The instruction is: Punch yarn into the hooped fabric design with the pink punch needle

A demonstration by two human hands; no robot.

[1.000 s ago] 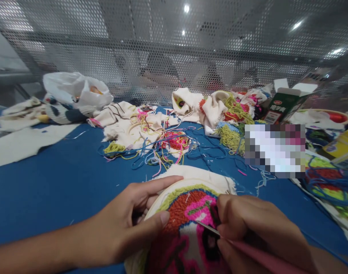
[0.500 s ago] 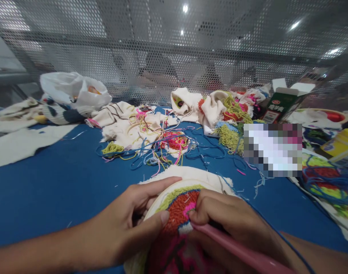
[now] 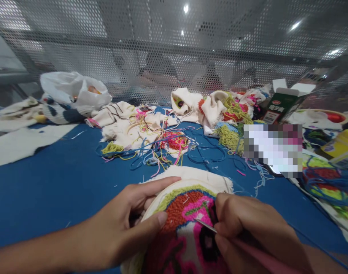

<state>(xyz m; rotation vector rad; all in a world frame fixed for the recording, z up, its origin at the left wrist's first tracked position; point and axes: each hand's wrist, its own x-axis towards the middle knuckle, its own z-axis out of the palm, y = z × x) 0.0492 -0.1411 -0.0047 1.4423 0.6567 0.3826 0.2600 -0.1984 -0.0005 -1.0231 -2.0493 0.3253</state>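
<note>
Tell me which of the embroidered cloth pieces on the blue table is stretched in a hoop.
The piece under both hands, nearest the camera: a pale hoop rim rings its red and pink tufting. The cloths farther back lie crumpled and loose.

left hand (image 3: 116,232): bare, no ring | right hand (image 3: 248,228): bare | forearms: unsleeved (no watch)

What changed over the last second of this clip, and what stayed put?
The right hand, gripping the pink punch needle, had slid left over the tufted patch half a second ago and has now drawn back right, baring the pink and orange loops again, with the metal tip on the pink area. The left hand kept its grip on the hoop. The yarn scraps on the blue table did not move.
</note>
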